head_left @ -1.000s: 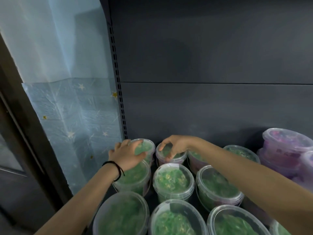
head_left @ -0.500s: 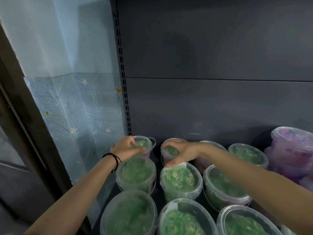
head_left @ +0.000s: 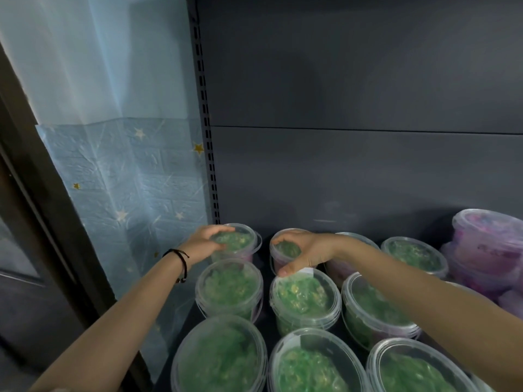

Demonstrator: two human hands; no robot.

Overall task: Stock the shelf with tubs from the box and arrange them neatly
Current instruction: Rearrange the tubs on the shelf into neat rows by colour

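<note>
Gripped from above by the left hand (head_left: 208, 244), fingers curled over the lid rim: a clear round plastic tub of green filling (head_left: 242, 240), standing in the back left corner of the dark grey metal shelf (head_left: 353, 179). Clasped likewise by the right hand (head_left: 304, 251), fingers arched over the lid and thumb down the near side: the neighbouring green-filled tub (head_left: 285, 250) in the same back row. Probably moderate in weight, with stiff walls but slick, slightly springy lids. Best taken at the rim, where the lid snaps on, never by pressing the lid's middle. Likely to skid against the packed rows in front, so nudge gently. Stacked well to the right: clear plastic tubs of purple filling (head_left: 486, 250).
</note>
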